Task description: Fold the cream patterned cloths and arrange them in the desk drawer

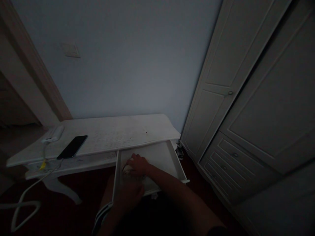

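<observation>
A white drawer (157, 157) is pulled out from under the white table (128, 126). Inside its left half, my right hand (138, 165) presses down with bent fingers on a pale, crumpled cloth (127, 169). Dimness blurs the cloth's outline, and my fingers cover part of it. My left hand (131, 192) is nearer to me, low at the left part of the drawer front. Its fingers are too dark to make out, so whether it grips the drawer is unclear.
On the table's left lie a dark phone (73, 147) and a white power strip (52, 134). A white cable (27, 190) hangs off that side. A pale wardrobe (221, 98) stands on the right, near the drawer. Shoes (180, 152) sit on the dark red floor between them.
</observation>
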Demonstrator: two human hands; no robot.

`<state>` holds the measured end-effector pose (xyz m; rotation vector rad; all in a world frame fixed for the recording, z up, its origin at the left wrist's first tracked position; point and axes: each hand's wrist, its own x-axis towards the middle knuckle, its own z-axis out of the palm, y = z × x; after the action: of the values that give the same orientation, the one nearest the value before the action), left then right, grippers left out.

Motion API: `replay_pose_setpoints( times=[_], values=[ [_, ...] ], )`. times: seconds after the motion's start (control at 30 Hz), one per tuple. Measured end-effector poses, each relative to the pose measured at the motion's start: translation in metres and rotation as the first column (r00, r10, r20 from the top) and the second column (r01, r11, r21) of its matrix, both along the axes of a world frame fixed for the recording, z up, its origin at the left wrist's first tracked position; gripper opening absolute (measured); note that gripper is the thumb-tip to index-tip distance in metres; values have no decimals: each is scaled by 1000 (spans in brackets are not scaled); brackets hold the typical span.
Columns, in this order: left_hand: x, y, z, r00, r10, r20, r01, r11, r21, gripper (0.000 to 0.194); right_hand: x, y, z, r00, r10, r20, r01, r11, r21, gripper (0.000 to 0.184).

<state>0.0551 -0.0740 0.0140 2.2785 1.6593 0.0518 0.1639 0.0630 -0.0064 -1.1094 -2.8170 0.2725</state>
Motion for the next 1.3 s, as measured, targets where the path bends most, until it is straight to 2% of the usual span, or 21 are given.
replay_pose_setpoints(
  times=[0.1,0.23,0.37,0.5,0.67,0.8,0.93,1.1,1.3],
  values=[
    [-1,0,0,997,-44,70,40,998,55,34,-6,-12,-9,992,119,51,-122,991,61,56],
    [-3,1,-3,993,-70,99,66,997,44,37,3,-22,-17,981,173,88,-180,981,72,43],
    [-2,0,-4,996,-38,81,36,999,27,36,28,-29,-13,958,270,95,-273,962,17,49],
    [-1,-1,-3,998,-14,65,12,1000,29,36,56,-35,-7,958,270,101,-269,963,-25,61],
    [0,-2,-4,1000,-22,21,22,999,27,41,94,-28,0,979,161,125,-152,985,-77,68],
    [1,-3,2,999,-3,-38,4,1000,19,38,121,-17,6,994,-34,105,41,997,-60,66],
    [3,-4,6,998,4,-58,-4,1000,10,37,133,-5,10,974,-211,87,214,976,-29,58],
    [2,-3,1,999,-14,-44,16,999,33,37,121,15,12,941,-334,57,334,942,8,54],
    [3,-1,2,999,6,-33,-6,1000,-9,36,74,32,13,925,-379,34,377,925,36,52]
  ],
)
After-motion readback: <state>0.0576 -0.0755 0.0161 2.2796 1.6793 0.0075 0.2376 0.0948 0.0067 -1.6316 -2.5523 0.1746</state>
